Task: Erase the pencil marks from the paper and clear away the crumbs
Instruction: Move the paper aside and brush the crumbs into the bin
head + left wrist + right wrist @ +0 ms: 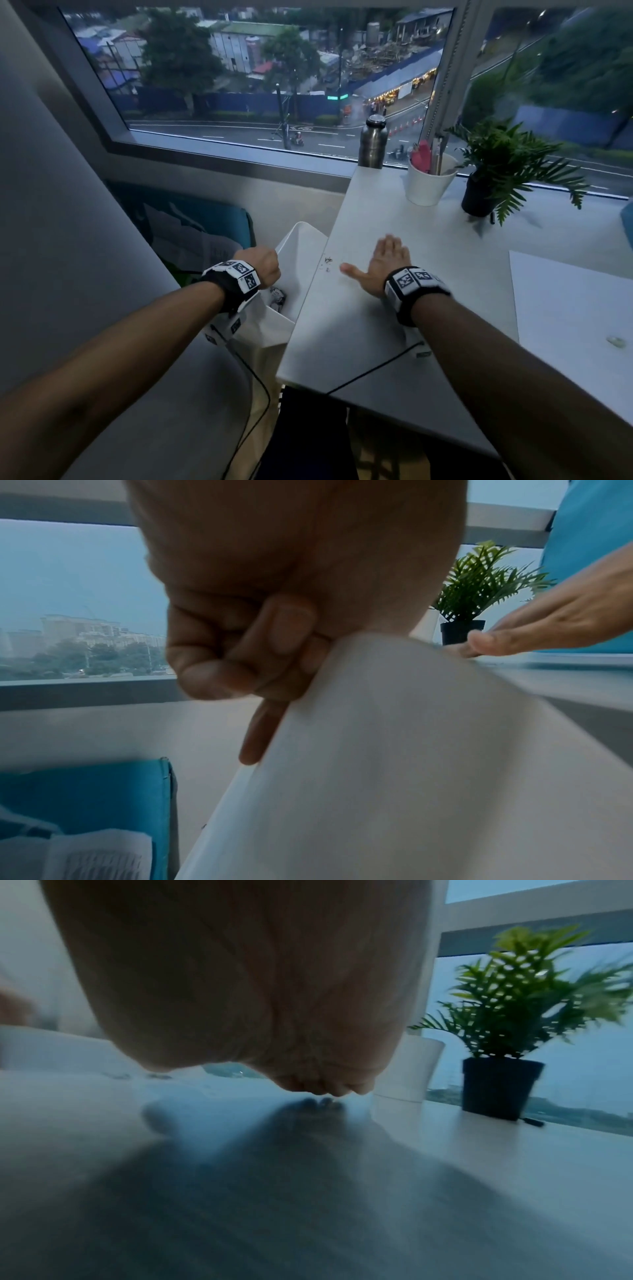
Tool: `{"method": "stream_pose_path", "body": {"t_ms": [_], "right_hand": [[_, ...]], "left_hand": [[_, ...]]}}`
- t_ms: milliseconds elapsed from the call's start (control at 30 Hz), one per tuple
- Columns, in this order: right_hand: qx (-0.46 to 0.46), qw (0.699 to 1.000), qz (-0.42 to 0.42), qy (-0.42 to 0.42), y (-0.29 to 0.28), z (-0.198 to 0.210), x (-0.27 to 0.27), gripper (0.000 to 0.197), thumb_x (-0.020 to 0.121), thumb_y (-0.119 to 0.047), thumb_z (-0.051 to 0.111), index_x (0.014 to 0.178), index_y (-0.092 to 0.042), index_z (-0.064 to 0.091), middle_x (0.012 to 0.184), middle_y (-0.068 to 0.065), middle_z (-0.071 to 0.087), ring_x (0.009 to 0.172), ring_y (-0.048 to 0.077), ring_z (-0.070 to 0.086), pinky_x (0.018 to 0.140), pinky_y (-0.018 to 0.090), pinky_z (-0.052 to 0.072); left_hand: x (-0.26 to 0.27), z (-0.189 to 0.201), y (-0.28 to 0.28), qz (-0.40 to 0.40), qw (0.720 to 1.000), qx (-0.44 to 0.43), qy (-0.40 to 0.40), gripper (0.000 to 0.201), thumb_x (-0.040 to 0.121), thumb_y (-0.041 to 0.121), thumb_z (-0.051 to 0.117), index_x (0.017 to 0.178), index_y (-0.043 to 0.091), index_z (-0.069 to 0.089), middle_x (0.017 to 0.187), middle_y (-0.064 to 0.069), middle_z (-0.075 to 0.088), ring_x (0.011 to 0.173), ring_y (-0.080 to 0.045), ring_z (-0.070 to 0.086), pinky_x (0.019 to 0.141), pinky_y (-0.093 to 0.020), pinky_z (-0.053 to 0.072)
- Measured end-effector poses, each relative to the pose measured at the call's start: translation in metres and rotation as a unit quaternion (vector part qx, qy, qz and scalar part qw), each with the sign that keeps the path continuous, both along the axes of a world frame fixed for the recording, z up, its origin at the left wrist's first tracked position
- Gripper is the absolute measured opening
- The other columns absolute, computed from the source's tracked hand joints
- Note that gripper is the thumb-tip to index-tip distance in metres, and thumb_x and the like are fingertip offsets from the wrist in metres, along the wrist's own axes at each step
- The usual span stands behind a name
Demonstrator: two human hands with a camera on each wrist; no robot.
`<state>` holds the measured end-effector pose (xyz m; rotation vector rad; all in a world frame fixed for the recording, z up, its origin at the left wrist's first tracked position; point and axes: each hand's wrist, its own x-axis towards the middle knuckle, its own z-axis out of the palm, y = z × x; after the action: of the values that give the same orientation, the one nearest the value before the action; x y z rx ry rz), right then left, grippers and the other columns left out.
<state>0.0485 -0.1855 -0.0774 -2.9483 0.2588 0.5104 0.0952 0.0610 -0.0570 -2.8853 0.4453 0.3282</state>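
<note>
Lying flat with fingers straight, the right hand [383, 265] presses on the bench [376, 342] near its left edge. Dark crumbs [327, 262] sit between the thumb and that edge. Just past the edge, the left hand [262, 262] is clenched on the rim of a white bin [301, 246] held against the bench side. Bare surface lies around the right hand; the paper [568, 308] lies well apart at right, with a white cup [428, 186] and potted plant [496, 171] by the window.
</note>
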Motion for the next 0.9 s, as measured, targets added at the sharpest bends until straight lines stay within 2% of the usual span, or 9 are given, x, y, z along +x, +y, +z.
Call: {"method": "stream_pose_path", "body": {"t_ms": [100, 200, 300, 367, 500, 600, 767, 833, 900], "right_hand": [[0.008, 1.0, 0.004, 0.002, 0.012, -0.002, -0.001, 0.129, 0.072, -0.091, 0.026, 0.15, 0.004, -0.013, 0.159, 0.021, -0.018, 0.149, 0.035, -0.014, 0.122, 0.047, -0.004], [0.013, 0.994, 0.108, 0.002, 0.066, -0.001, -0.002, 0.134, 0.067, -0.094, 0.029, 0.151, 0.002, -0.008, 0.16, 0.022, -0.013, 0.149, 0.036, -0.009, 0.122, 0.047, -0.001], [0.042, 0.966, 0.255, 0.013, 0.115, 0.006, -0.013, 0.117, 0.072, -0.091, 0.029, 0.155, -0.009, 0.011, 0.163, 0.015, 0.001, 0.151, 0.03, 0.003, 0.122, 0.048, 0.005], [0.077, 0.955, 0.286, -0.012, 0.126, 0.009, -0.021, 0.106, 0.079, -0.084, 0.035, 0.155, -0.014, 0.013, 0.162, 0.013, 0.01, 0.149, 0.028, 0.011, 0.121, 0.047, 0.009], [0.04, 0.97, 0.237, -0.025, 0.098, 0.018, -0.022, 0.108, 0.082, -0.082, 0.027, 0.154, -0.004, 0.007, 0.162, 0.016, 0.002, 0.151, 0.029, 0.003, 0.123, 0.046, 0.007], [0.023, 0.986, 0.156, -0.052, 0.051, 0.02, -0.012, 0.111, 0.083, -0.081, 0.025, 0.153, 0.002, 0.002, 0.162, 0.019, -0.005, 0.151, 0.032, -0.003, 0.123, 0.045, 0.003], [0.001, 1.0, 0.003, 0.005, 0.018, 0.005, -0.007, 0.119, 0.079, -0.086, 0.022, 0.151, 0.005, -0.008, 0.16, 0.022, -0.014, 0.149, 0.036, -0.01, 0.122, 0.047, -0.001], [0.018, 0.999, 0.051, 0.002, 0.046, 0.0, -0.013, 0.124, 0.076, -0.088, 0.027, 0.15, 0.005, -0.008, 0.159, 0.024, -0.013, 0.149, 0.038, -0.009, 0.122, 0.047, 0.0], [0.045, 0.987, 0.153, -0.008, 0.086, -0.002, -0.019, 0.125, 0.072, -0.091, 0.029, 0.153, 0.0, 0.0, 0.161, 0.023, -0.002, 0.149, 0.036, 0.003, 0.122, 0.046, 0.008]], "left_hand": [[0.001, -0.002, 0.001, 0.0, 1.0, 0.002, -0.001, 0.024, 0.091, 0.019, 0.046, 0.1, 0.005, 0.064, 0.109, -0.016, 0.067, 0.095, -0.037, 0.064, 0.071, -0.032, 0.042], [0.001, -0.002, -0.001, 0.001, 1.0, 0.001, 0.001, 0.025, 0.091, 0.019, 0.045, 0.102, 0.006, 0.063, 0.111, -0.016, 0.067, 0.097, -0.036, 0.064, 0.072, -0.032, 0.042], [-0.001, 0.0, -0.005, -0.005, 1.0, 0.014, -0.004, 0.028, 0.095, 0.023, 0.045, 0.109, 0.006, 0.061, 0.116, -0.016, 0.065, 0.103, -0.036, 0.063, 0.076, -0.034, 0.043], [-0.002, 0.0, -0.005, -0.004, 1.0, 0.02, -0.004, 0.03, 0.096, 0.025, 0.045, 0.111, 0.005, 0.061, 0.118, -0.016, 0.065, 0.105, -0.036, 0.063, 0.079, -0.035, 0.045], [-0.004, 0.0, -0.002, -0.008, 1.0, 0.018, -0.004, 0.026, 0.093, 0.021, 0.045, 0.107, 0.006, 0.061, 0.114, -0.017, 0.066, 0.101, -0.037, 0.063, 0.076, -0.035, 0.044], [-0.006, 0.0, -0.001, -0.012, 1.0, 0.009, -0.001, 0.026, 0.092, 0.021, 0.045, 0.106, 0.005, 0.061, 0.112, -0.017, 0.066, 0.098, -0.038, 0.064, 0.074, -0.035, 0.044], [-0.008, -0.002, 0.001, -0.014, 1.0, 0.001, 0.003, 0.026, 0.092, 0.02, 0.046, 0.103, 0.004, 0.063, 0.109, -0.016, 0.067, 0.097, -0.037, 0.065, 0.073, -0.034, 0.045], [-0.009, -0.003, 0.001, -0.009, 1.0, 0.001, 0.004, 0.026, 0.092, 0.02, 0.046, 0.104, 0.005, 0.063, 0.111, -0.017, 0.067, 0.098, -0.037, 0.064, 0.074, -0.034, 0.044], [-0.009, -0.003, 0.0, -0.003, 1.0, 0.001, 0.002, 0.026, 0.092, 0.019, 0.045, 0.106, 0.005, 0.062, 0.113, -0.017, 0.067, 0.1, -0.037, 0.064, 0.077, -0.036, 0.046]]}}
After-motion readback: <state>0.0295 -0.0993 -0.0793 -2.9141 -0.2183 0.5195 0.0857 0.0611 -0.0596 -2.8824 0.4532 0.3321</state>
